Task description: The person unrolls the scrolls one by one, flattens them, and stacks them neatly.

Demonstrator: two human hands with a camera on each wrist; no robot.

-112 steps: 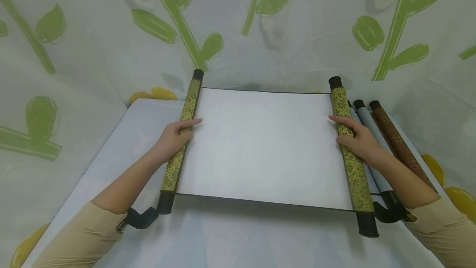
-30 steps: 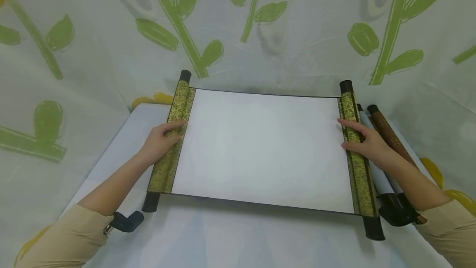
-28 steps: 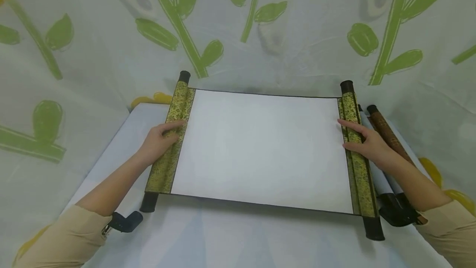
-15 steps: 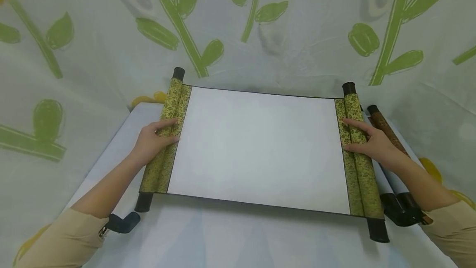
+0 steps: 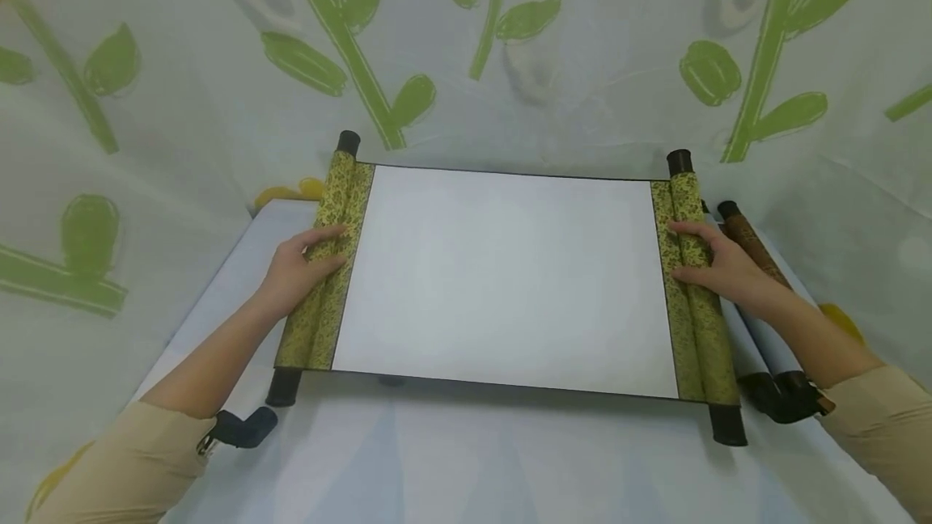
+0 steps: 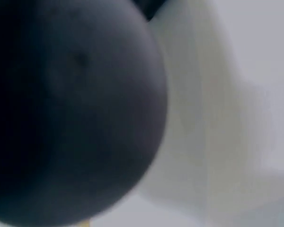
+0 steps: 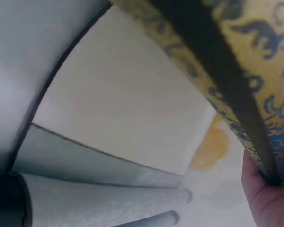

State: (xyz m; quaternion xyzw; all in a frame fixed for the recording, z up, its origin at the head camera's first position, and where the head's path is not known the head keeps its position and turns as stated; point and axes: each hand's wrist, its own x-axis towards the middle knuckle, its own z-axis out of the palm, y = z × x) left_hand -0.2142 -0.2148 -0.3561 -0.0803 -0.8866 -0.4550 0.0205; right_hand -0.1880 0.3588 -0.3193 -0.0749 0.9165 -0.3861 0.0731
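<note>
A hanging scroll [image 5: 510, 281] with a blank white sheet is spread between my hands, held a little above the table. Its two rollers are covered in yellow-green patterned cloth and tipped with black knobs. My left hand [image 5: 291, 273] grips the left roller [image 5: 297, 338], thumb and forefinger over its inner side. On the other side, my right hand [image 5: 728, 269] holds the right roller [image 5: 709, 338] the same way. In the right wrist view that patterned roller [image 7: 270, 75] crosses the upper right, with fingers [image 7: 267, 198] around it. A blurred dark round shape [image 6: 80, 109] fills much of the left wrist view.
More scrolls lie at the table's right side: pale blue-grey rollers [image 5: 772, 342] with black knobs and a brown patterned roller [image 5: 750, 245], partly hidden by my right arm. The white table [image 5: 466, 467] meets a plant-print cloth [image 5: 604, 120] behind.
My hands have moved apart, left hand leftward and right hand rightward, unrolling more of the scroll so patterned strips show beside both rollers. Lately the right end has risen slightly.
</note>
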